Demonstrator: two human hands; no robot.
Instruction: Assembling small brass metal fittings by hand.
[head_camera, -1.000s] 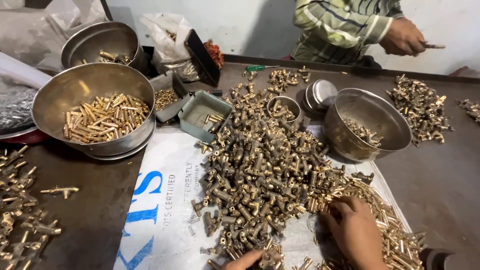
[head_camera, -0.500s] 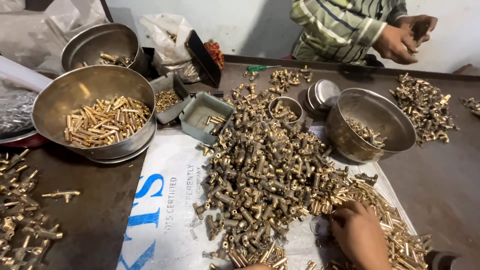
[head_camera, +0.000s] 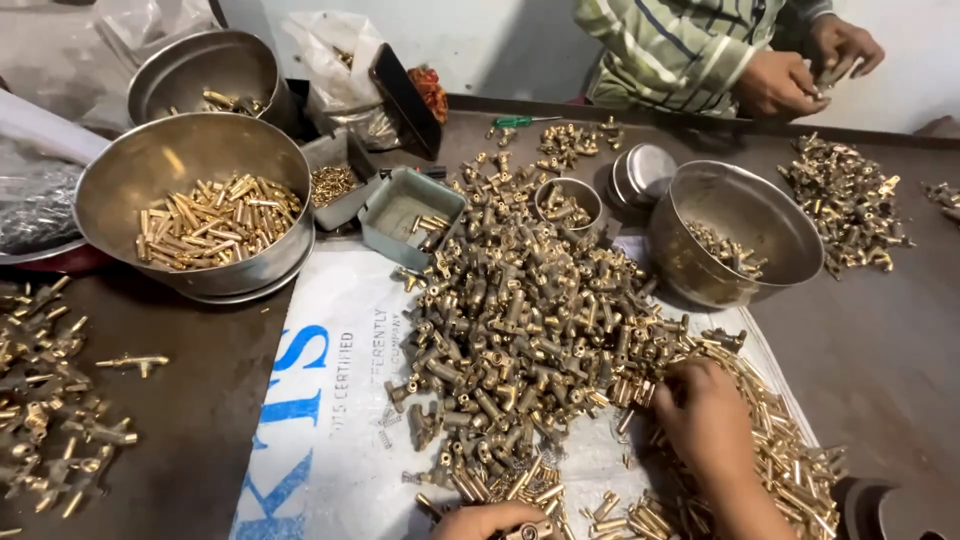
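A big heap of brass fittings (head_camera: 520, 320) lies on a white printed sack (head_camera: 320, 430) in the middle of the brown table. My right hand (head_camera: 705, 415) rests palm down on the heap's right edge, fingers curled among small brass pins (head_camera: 790, 460). My left hand (head_camera: 490, 520) shows only at the bottom edge, closed around a small brass fitting (head_camera: 528, 530). Whether the right hand grips anything is hidden under the fingers.
A steel bowl (head_camera: 195, 205) of brass rods stands left, another bowl (head_camera: 205, 70) behind it. A steel bowl (head_camera: 735, 245) with a few parts stands right. A grey tray (head_camera: 410, 215), a small cup (head_camera: 568, 200), assembled fittings (head_camera: 50, 400) far left. Another person (head_camera: 760, 60) works opposite.
My right hand has slid slightly up into the heap's edge. My left hand dropped out of view, then returned at the bottom edge. The other person brought both hands together.
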